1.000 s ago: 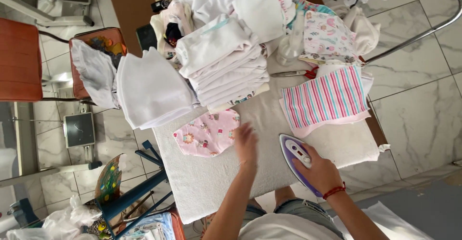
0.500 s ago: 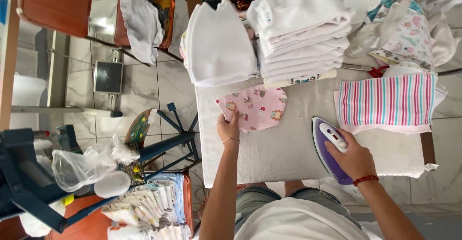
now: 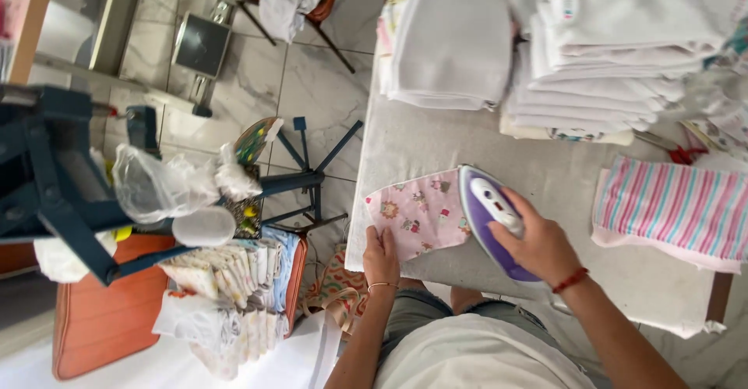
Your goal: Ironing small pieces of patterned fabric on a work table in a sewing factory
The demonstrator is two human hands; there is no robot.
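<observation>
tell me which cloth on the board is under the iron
The pink printed cloth, pinned by the left hand under the purple iron. The striped cloth and white stacks lie apart.

My right hand [image 3: 539, 242] is covering the handle of the iron [image 3: 489, 216], and the iron is hiding the right edge of the pink printed cloth [image 3: 417, 213]. The top edge is cutting off the folded white stacks [image 3: 615, 54]; the patterned pile at right is blurring.

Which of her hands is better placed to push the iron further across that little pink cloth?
The right hand: it already grips the purple iron on the pink cloth. The left hand pins the cloth's near edge.
</observation>
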